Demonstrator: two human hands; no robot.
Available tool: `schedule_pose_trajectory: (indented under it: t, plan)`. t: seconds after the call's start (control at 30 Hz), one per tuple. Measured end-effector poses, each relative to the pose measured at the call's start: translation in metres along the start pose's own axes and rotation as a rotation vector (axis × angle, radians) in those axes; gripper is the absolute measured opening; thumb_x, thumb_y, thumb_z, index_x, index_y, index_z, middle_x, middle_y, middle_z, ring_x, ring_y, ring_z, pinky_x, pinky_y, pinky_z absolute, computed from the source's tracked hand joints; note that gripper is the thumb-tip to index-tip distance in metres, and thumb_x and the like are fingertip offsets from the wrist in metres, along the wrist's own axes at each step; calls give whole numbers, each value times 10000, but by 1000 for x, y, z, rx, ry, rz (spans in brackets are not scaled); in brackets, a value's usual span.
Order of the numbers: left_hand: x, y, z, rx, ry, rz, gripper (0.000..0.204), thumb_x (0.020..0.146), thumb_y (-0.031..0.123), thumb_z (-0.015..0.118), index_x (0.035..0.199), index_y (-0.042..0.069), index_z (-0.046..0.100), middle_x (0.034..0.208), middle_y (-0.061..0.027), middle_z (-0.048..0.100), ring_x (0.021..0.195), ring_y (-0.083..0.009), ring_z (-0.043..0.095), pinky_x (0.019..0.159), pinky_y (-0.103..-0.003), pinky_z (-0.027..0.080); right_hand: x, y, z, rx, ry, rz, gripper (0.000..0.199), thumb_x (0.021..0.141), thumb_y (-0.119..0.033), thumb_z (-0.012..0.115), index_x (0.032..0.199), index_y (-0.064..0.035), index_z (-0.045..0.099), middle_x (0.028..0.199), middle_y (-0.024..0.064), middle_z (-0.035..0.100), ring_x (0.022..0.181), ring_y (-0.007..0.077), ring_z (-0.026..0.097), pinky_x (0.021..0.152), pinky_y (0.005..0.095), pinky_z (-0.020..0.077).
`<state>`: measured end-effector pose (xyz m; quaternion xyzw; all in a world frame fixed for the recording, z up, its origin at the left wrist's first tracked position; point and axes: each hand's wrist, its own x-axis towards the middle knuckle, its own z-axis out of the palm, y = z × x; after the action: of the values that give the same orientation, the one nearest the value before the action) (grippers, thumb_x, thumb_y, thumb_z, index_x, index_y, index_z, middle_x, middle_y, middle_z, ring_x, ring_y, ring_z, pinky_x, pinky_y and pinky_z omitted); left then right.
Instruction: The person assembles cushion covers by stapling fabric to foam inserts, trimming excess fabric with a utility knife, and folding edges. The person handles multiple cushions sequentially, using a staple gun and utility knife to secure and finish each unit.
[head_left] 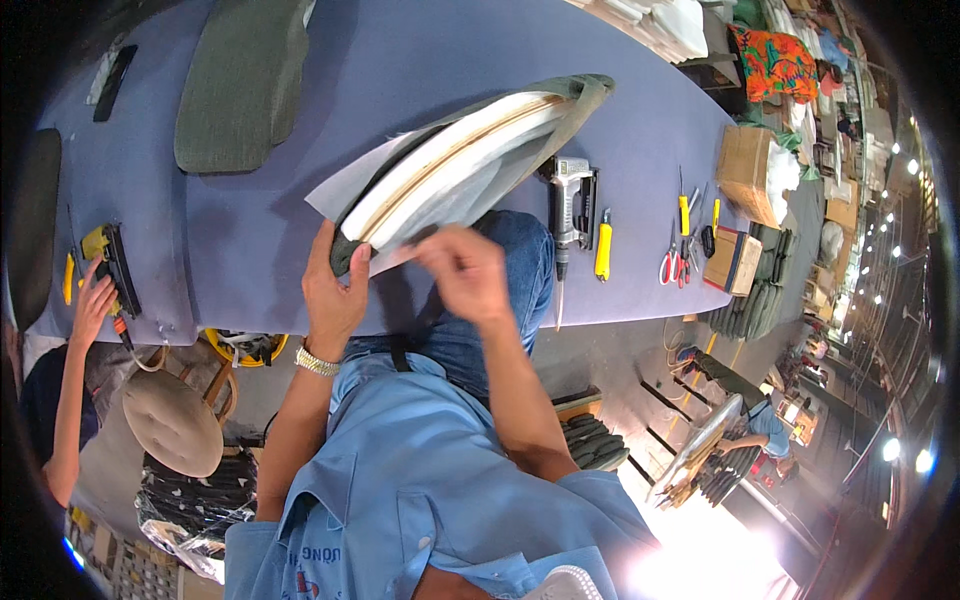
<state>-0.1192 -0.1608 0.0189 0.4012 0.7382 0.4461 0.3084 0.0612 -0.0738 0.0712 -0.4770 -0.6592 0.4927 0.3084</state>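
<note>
A curved seat pad stands on edge on the blue-covered table, showing a thin wooden board edge, white padding and dark grey-green fabric. My left hand is closed around its near left end, thumb on the fabric corner. At the pad's near side, my right hand is slightly blurred, its fingers curled and pinching the edge of a pale lining cloth. A silver staple gun lies just right of the pad, with its air hose toward the table's near edge. Beside it is a yellow-handled tool.
Scissors, other yellow-handled tools and a cardboard box are at the table's right end. Another grey-green pad lies at far left. A co-worker's hand is on a yellow staple gun. A round stool stands below.
</note>
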Motion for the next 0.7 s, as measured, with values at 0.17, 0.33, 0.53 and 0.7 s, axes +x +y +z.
schedule_pose_trajectory:
  t: [0.17, 0.33, 0.53, 0.7]
  plan:
    - [5, 16, -7, 32, -45, 61, 544, 955, 268, 718, 1349, -70, 555, 1226, -303, 654, 1116, -453, 665, 945, -429, 532, 8, 123, -123, -415, 594, 132, 336, 935, -135, 728, 1239, -25, 639, 1084, 156, 700, 942, 273, 680, 838, 385, 547]
    - [4, 15, -6, 93, -52, 158, 609, 935, 382, 729, 1358, -16, 551, 1283, -300, 627, 1243, -503, 581, 1014, -510, 513, 10, 207, -165, -841, 381, 135, 657, 826, -162, 790, 1410, -18, 526, 1174, 229, 667, 1015, 358, 667, 872, 435, 536]
    - [3, 20, -8, 59, 9, 274, 587, 939, 330, 726, 1376, -14, 538, 1278, -293, 633, 1167, -485, 622, 958, -477, 536, 19, 253, -224, -820, 213, 314, 825, 835, -226, 809, 1537, -127, 386, 965, 140, 711, 859, 323, 690, 785, 433, 538]
    - [-1, 18, -4, 139, -6, 221, 611, 938, 378, 719, 1389, 7, 538, 1311, -280, 626, 1248, -479, 591, 987, -491, 539, 22, 243, -216, -515, 188, 374, 780, 818, -155, 754, 1499, -55, 390, 850, 97, 654, 742, 261, 650, 672, 384, 519]
